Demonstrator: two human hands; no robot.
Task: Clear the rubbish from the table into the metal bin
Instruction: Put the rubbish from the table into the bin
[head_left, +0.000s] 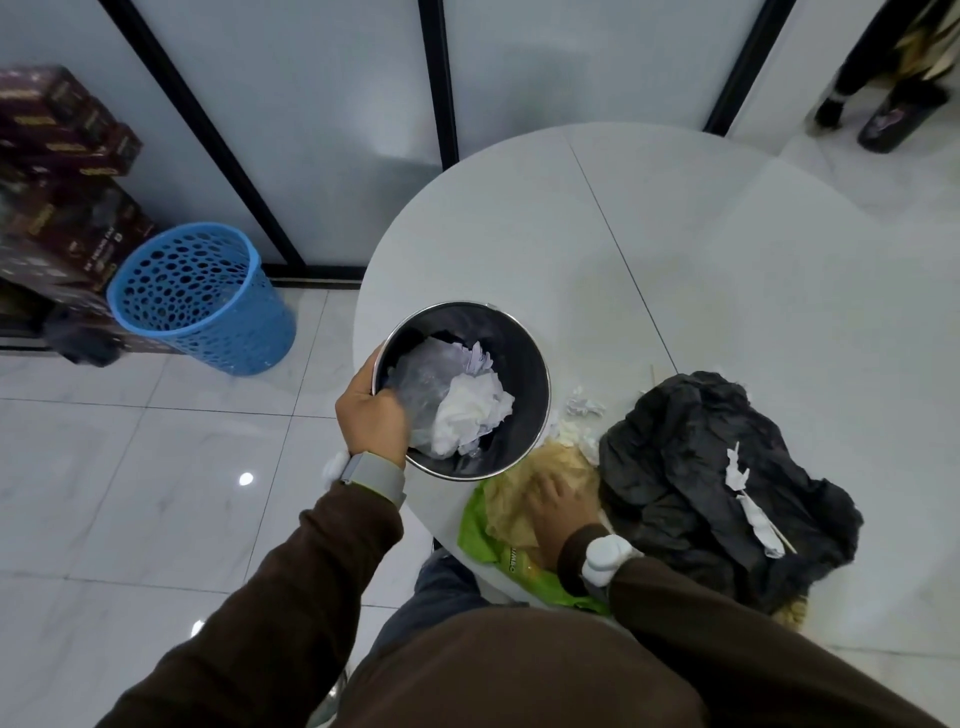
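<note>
The round metal bin (524, 358), dark inside, is held at the white table's (675, 249) left edge by my left hand (371, 415), which grips its near rim. Crumpled white paper (472, 410) and clear plastic lie inside it. My right hand (558, 506) rests flat on tan crumpled paper (511, 499) lying over a green wrapper (480, 540) at the table's near edge. To the right sits a crumpled black plastic bag (691, 467) with white paper scraps (753, 512) and a thin stick on it. Small white tissue bits (584, 405) lie between bin and bag.
A blue perforated plastic basket (202, 296) stands on the tiled floor at left, beside stacked dark boxes (62, 171). Frosted glass panels with black frames run behind the table. A person's feet (883, 114) stand at the top right.
</note>
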